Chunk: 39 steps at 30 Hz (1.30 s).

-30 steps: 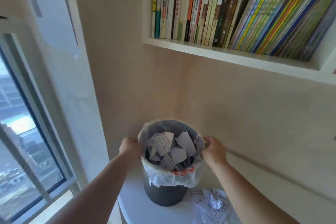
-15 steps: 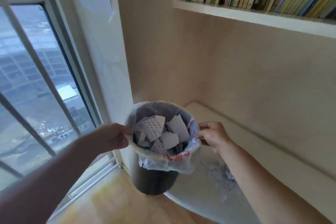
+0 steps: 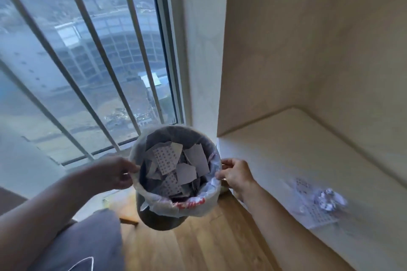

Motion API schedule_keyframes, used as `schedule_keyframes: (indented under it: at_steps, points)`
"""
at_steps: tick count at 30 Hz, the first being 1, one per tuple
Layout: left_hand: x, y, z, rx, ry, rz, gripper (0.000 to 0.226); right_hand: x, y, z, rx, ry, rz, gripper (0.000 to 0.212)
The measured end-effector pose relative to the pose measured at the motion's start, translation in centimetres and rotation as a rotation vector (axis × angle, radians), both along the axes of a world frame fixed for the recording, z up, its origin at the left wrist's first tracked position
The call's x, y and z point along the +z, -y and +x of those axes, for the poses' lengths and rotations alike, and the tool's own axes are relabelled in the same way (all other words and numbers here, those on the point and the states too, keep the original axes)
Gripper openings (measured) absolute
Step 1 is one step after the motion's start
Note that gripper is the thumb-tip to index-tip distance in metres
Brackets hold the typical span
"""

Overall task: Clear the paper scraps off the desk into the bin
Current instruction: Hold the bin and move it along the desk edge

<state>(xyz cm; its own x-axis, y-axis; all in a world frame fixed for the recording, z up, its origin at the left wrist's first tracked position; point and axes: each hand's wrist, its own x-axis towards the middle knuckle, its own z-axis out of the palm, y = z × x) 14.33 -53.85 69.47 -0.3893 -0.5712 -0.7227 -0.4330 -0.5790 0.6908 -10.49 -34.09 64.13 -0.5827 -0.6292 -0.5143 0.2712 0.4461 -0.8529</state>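
Note:
A dark round bin (image 3: 158, 219) lined with a white plastic bag hangs in the air above the wooden floor, left of the desk. Torn paper scraps (image 3: 176, 163) fill its inside. My left hand (image 3: 112, 174) grips the rim on the left side, and my right hand (image 3: 236, 174) grips the rim on the right. On the white desk (image 3: 286, 152) at the right lie a crumpled paper ball (image 3: 329, 199) and a printed paper sheet (image 3: 312, 211) under it, both blurred.
A barred window (image 3: 88, 61) fills the left and a white pillar stands behind the bin. Beige walls enclose the desk nook. My grey trouser knee (image 3: 83, 244) sits at the lower left, over the wooden floor (image 3: 209, 242).
The bin has left the desk and moved left and down, off its edge and over the floor. My view has swung down and left; the bookshelf is out of sight.

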Motion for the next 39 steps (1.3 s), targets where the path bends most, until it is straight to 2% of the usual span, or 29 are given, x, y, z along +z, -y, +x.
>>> schedule_keyframes:
  at_steps: [4,5,9,12,14,17,19,21,22,23,25,27,29,33,36,39]
  points:
    - [-4.8,-3.6,1.2,0.054,0.135,-0.050,0.018,-5.0,-1.0,0.8,0.119,-0.003,0.123,0.032]
    - [-6.2,-4.6,1.3,0.073,0.163,-0.061,0.015,-5.9,-1.7,0.5,0.151,-0.038,0.160,0.038]
    - [-12.1,-7.8,1.2,0.064,0.290,-0.036,0.008,-7.8,-6.0,-5.1,0.189,-0.479,0.319,0.054]
    - [-15.8,-9.9,-0.2,0.042,0.335,-0.005,0.017,-9.2,-10.4,-12.1,0.065,-0.743,0.491,0.067]
    - [-17.6,-11.3,-1.7,0.045,0.345,-0.007,0.018,-10.0,-13.4,-16.0,0.001,-0.722,0.649,0.077]
    - [-19.2,-13.4,-3.5,0.034,0.366,0.011,0.006,-10.0,-17.0,-18.9,0.056,-0.622,0.848,0.084]
    - [-19.7,-14.1,-4.2,0.011,0.374,0.048,0.009,-10.1,-18.1,-19.4,0.057,-0.802,0.881,0.077]
    - [-20.0,-14.2,-4.9,0.008,0.376,0.070,0.009,-9.4,-18.1,-19.7,-0.030,-1.091,0.809,0.067]
    - [-20.2,-14.1,-5.1,0.007,0.382,0.073,0.009,-9.0,-18.2,-20.3,-0.091,-1.174,0.793,0.064]
    - [-20.5,-13.9,-5.3,0.008,0.388,0.072,0.010,-8.7,-18.7,-21.5,-0.141,-1.161,0.805,0.066]
    - [-21.3,-13.8,-5.7,0.003,0.391,0.082,0.016,-7.4,-20.6,-24.3,-0.212,-0.945,0.905,0.075]
    - [-22.0,-14.0,-6.4,-0.007,0.381,0.096,0.019,-7.6,-23.7,-27.3,-0.167,-0.663,0.974,0.088]
    - [-22.6,-14.3,-7.3,-0.020,0.378,0.109,0.020,-8.9,-26.1,-28.4,-0.064,-0.454,0.923,0.098]
    - [-23.1,-15.1,-9.2,-0.061,0.362,0.121,0.019,-13.1,-26.8,-26.6,-0.099,-0.434,0.848,0.104]
    - [-22.5,-15.1,-10.1,-0.093,0.324,0.104,0.012,-13.0,-23.7,-25.2,-0.106,-0.458,0.801,0.098]
    - [-22.0,-15.0,-10.4,-0.126,0.297,0.095,0.012,-13.2,-20.4,-24.2,-0.027,-0.542,0.808,0.100]
